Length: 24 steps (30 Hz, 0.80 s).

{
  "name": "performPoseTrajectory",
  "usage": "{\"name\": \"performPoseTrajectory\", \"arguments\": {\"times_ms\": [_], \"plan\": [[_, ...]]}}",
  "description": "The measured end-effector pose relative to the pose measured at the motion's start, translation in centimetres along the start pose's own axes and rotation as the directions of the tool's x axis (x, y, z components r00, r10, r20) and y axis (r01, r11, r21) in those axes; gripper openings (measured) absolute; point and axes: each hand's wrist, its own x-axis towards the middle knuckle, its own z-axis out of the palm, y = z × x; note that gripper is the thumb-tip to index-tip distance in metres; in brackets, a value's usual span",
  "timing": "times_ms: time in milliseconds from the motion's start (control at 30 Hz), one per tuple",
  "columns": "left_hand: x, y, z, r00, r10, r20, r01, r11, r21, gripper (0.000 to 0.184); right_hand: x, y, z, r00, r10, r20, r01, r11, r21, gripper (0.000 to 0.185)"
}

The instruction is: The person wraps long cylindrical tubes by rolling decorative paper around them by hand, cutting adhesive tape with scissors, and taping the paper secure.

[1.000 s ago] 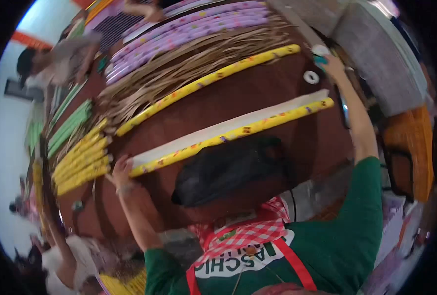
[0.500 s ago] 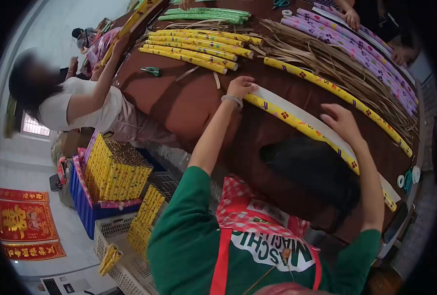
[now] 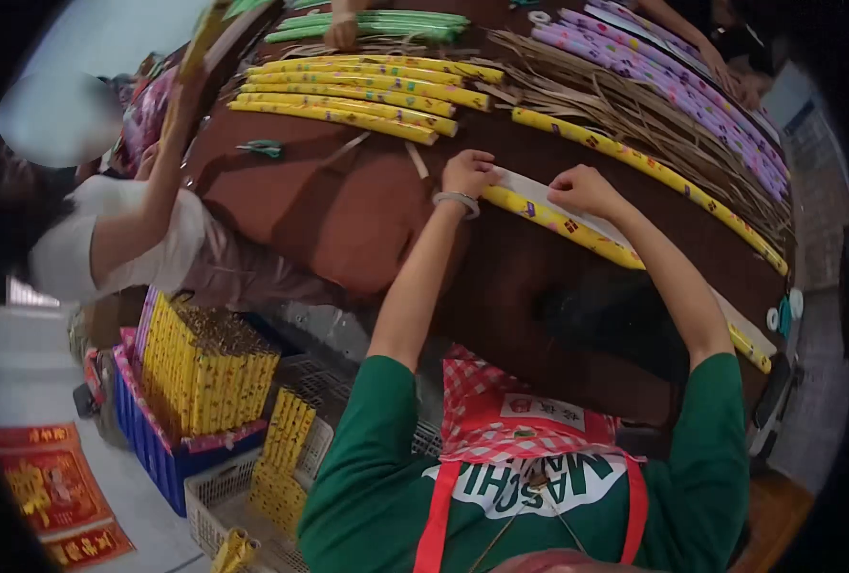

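Note:
A long yellow patterned roll lies across the brown table, a pale strip running along its far edge. My left hand rests on the roll's left end, fingers bent over the pale edge. Just to the right, my right hand is closed in a pinch at the pale strip; whatever is between its fingertips is too small to make out. The right forearm covers part of the roll. Beyond it lies another yellow roll, and below it is a dark item.
Yellow tubes, green tubes, brown strips and purple tubes lie across the table's far side. Scissors are at left. A co-worker in white stands left. Crates hold yellow bundles.
My right hand has moved left along the roll, from its middle to near my left hand, and its fingers have closed. My left hand stays at the end. The view has shifted slightly.

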Motion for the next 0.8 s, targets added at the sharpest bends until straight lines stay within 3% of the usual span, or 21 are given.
{"name": "performPoseTrajectory", "arguments": {"times_ms": [67, 133, 167, 233, 267, 300, 433, 533, 567, 600, 667, 800], "plan": [[0.6, -1.0, 0.0, 0.999, 0.034, 0.002, -0.034, 0.998, -0.056, 0.041, -1.9, 1.5, -0.9, 1.0, 0.018, -0.004, -0.018, 1.0, -0.009, 0.029], [0.8, -0.9, -0.1, 0.999, 0.048, -0.02, -0.046, 0.996, 0.076, 0.042, -4.9, 2.3, -2.4, 0.997, 0.073, -0.015, -0.073, 0.997, -0.003, 0.029], [0.4, -0.4, -0.2, 0.999, 0.027, 0.019, -0.026, 0.998, -0.053, 0.041, -6.4, 2.9, -3.2, 0.998, 0.065, 0.004, -0.065, 0.998, 0.001, 0.03], [0.2, 0.3, -0.5, 1.0, -0.001, 0.028, 0.0, 1.0, 0.018, 0.04, -9.4, 5.3, -4.5, 0.987, 0.159, 0.012, -0.16, 0.986, 0.04, 0.03], [1.6, -2.0, -0.7, 0.998, 0.023, 0.051, -0.02, 0.998, -0.066, 0.039, -11.3, 6.6, -5.0, 0.986, 0.168, -0.002, -0.168, 0.986, -0.005, 0.029], [0.7, 0.0, -0.5, 0.999, -0.014, 0.032, 0.013, 1.0, 0.017, 0.038, -13.3, 7.7, -5.4, 0.985, 0.173, -0.008, -0.173, 0.984, -0.051, 0.029], [0.8, -0.1, -0.7, 0.998, -0.011, 0.064, 0.012, 1.0, -0.007, 0.037, -19.9, 11.0, -7.6, 0.954, 0.298, -0.018, -0.297, 0.954, 0.048, 0.028], [1.0, -0.2, -0.8, 0.998, 0.018, 0.054, -0.025, 0.992, 0.124, 0.04, -21.5, 11.9, -7.8, 0.938, 0.342, -0.055, -0.33, 0.931, 0.158, 0.028], [1.1, -0.4, -0.8, 0.998, 0.013, 0.054, -0.02, 0.992, 0.126, 0.04, -21.5, 11.9, -8.0, 0.93, 0.368, 0.002, -0.364, 0.919, 0.151, 0.029], [0.8, 0.0, -0.7, 0.999, 0.02, 0.043, -0.024, 0.993, 0.113, 0.04, -21.0, 11.1, -8.3, 0.929, 0.37, 0.005, -0.366, 0.918, 0.152, 0.029], [0.5, 0.0, -0.6, 0.999, 0.014, 0.036, -0.018, 0.995, 0.1, 0.04, -19.4, 9.2, -8.3, 0.98, 0.19, -0.058, -0.195, 0.976, -0.099, 0.031], [0.1, 0.2, -0.4, 0.999, 0.041, -0.004, -0.041, 0.999, 0.03, 0.039, -13.0, 6.7, -5.9, 0.996, 0.059, -0.064, -0.059, 0.998, -0.01, 0.033]]}}
